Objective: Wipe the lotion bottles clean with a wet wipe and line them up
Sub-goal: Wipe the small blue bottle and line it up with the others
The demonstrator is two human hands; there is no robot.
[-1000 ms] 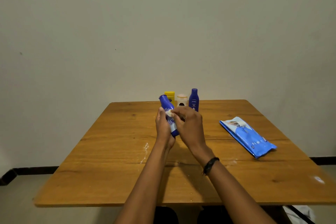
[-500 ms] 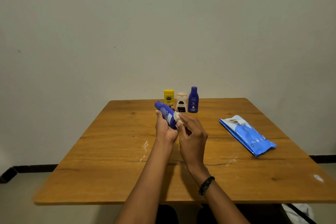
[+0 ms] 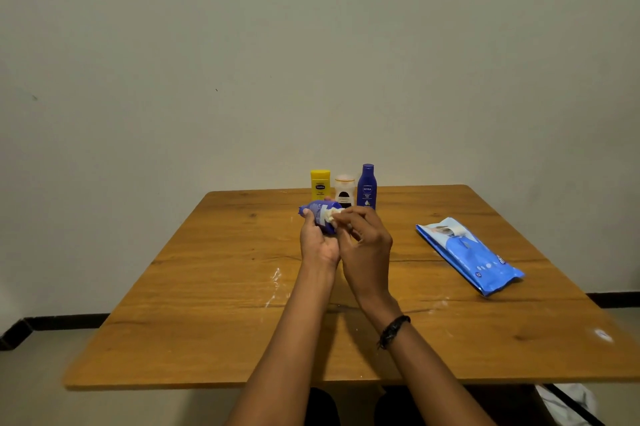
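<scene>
Over table (image 3: pixel 207 287) middle, your left grip (image 3: pixel 318 245) clamped round tilted blue bottle (image 3: pixel 320 212), label unreadable; your right grip (image 3: pixel 367 245) pinches wet wipe (image 3: pixel 330 216) against it. Behind, upright: Vaseline bottle (image 3: pixel 320 185), white bottle (image 3: pixel 344 192), NIVEA bottle (image 3: pixel 366 188).

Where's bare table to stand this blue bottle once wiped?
Free: the far edge of the table right of the Nivea bottle, up to the wet wipes pack, and left of the yellow Vaseline bottle. Crowded: the white bottle sits close between those two, with the left hand and right hand just in front.
</scene>
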